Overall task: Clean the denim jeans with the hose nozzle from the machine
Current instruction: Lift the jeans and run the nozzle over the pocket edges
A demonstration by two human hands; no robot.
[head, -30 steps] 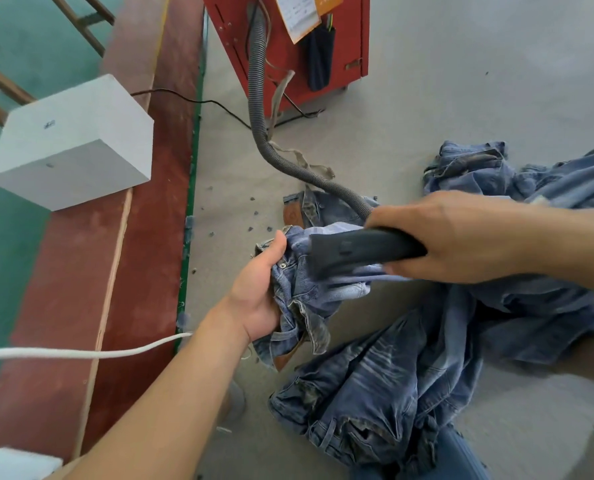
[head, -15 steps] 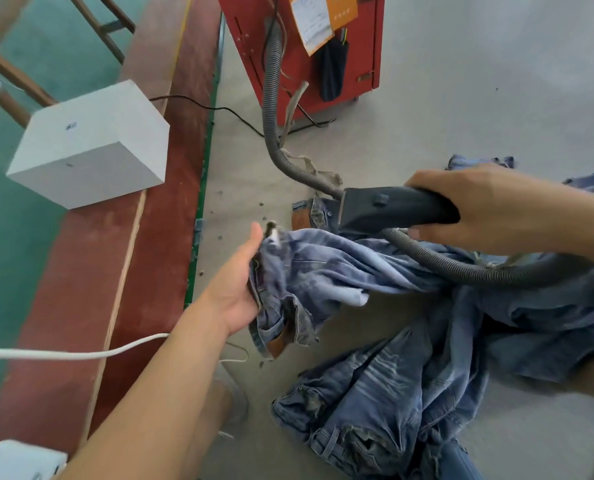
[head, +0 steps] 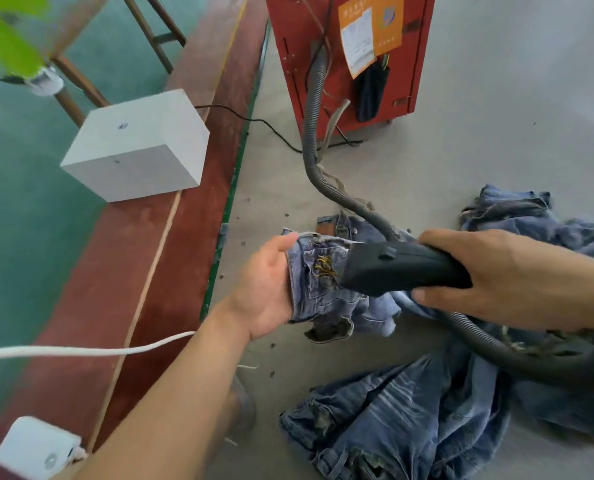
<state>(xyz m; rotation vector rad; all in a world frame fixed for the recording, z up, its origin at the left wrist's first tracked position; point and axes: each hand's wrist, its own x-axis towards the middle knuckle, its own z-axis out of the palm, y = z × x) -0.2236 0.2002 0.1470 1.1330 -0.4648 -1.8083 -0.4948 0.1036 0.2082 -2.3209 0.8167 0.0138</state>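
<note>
My left hand (head: 269,292) grips the waistband end of a pair of blue denim jeans (head: 326,289), lifted above the grey floor with loose yellow threads showing. My right hand (head: 489,271) holds the black hose nozzle (head: 399,268), whose flat mouth presses on the denim beside those threads. A grey ribbed hose (head: 314,133) runs from the nozzle up to the red machine (head: 347,53) at the top, and another stretch loops under my right arm. More jeans (head: 410,420) lie crumpled on the floor below.
A white box (head: 139,143) sits on the red-brown ledge (head: 171,254) at left. A white cord (head: 81,351) crosses the ledge toward a small white device (head: 36,445). More denim (head: 517,209) is heaped at right. Dark specks litter the floor.
My right hand brought the nozzle down and left onto the waistband. My left hand turned and raised the denim, so the threaded part now faces up.
</note>
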